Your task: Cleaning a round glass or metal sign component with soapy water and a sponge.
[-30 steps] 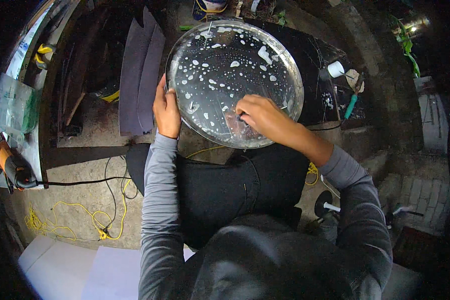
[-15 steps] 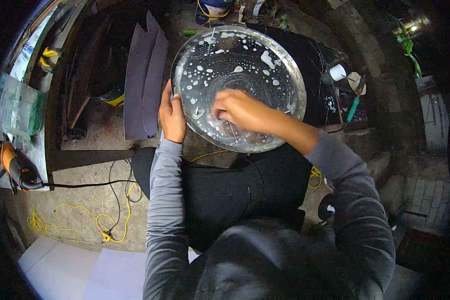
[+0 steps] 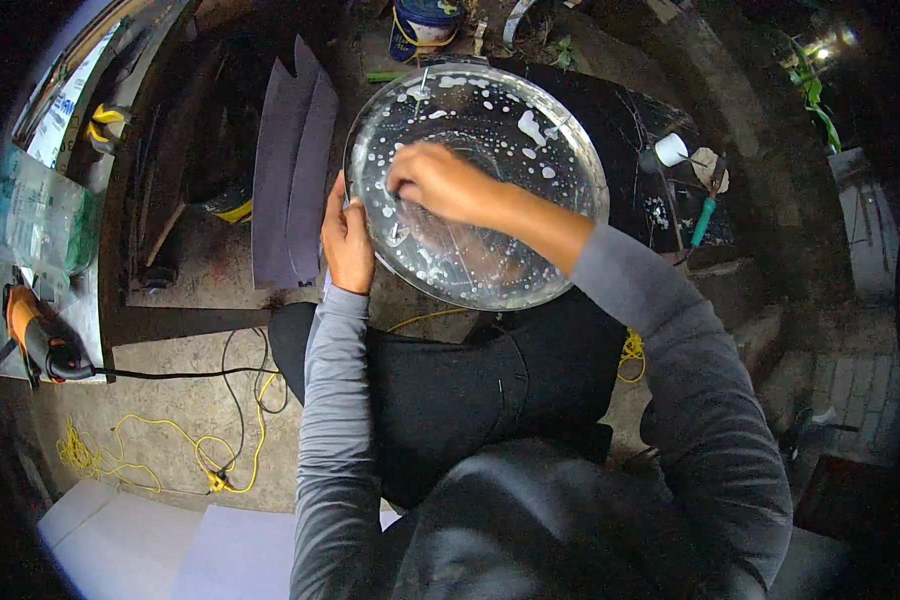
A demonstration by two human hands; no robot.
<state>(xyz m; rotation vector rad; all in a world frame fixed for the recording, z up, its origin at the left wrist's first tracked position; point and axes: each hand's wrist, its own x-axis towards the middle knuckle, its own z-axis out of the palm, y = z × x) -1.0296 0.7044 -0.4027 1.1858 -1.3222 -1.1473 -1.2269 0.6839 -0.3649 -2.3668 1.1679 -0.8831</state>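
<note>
A large round shiny tray (image 3: 500,240) with a metallic rim leans tilted above my lap, wet with white foamy blobs and small drops. Its left edge is gripped by my left hand (image 3: 349,245), the thumb on the near side and the fingers behind the rim. My right hand (image 3: 435,183) is curled closed and pressed to the left-middle part of the tray, slightly blurred. Whatever its fingers hold, if anything, is hidden. Smeared streaks run across the surface beneath the right forearm. Small pale strips stick up near the tray's upper rim.
Dark grey sheets (image 3: 296,170) stand left of the tray. A bench at far left carries an orange-and-black power tool (image 3: 40,335) and a clear plastic bag (image 3: 45,215). Beyond the tray is a paint bucket (image 3: 425,25). A green-handled tool (image 3: 705,220) and a white cup (image 3: 671,150) lie right. Yellow cord (image 3: 215,478) tangles across the floor.
My right hand has swept left and slightly up across the tray, and foam there is smeared away. My left hand keeps its hold on the rim. The view has shifted slightly.
</note>
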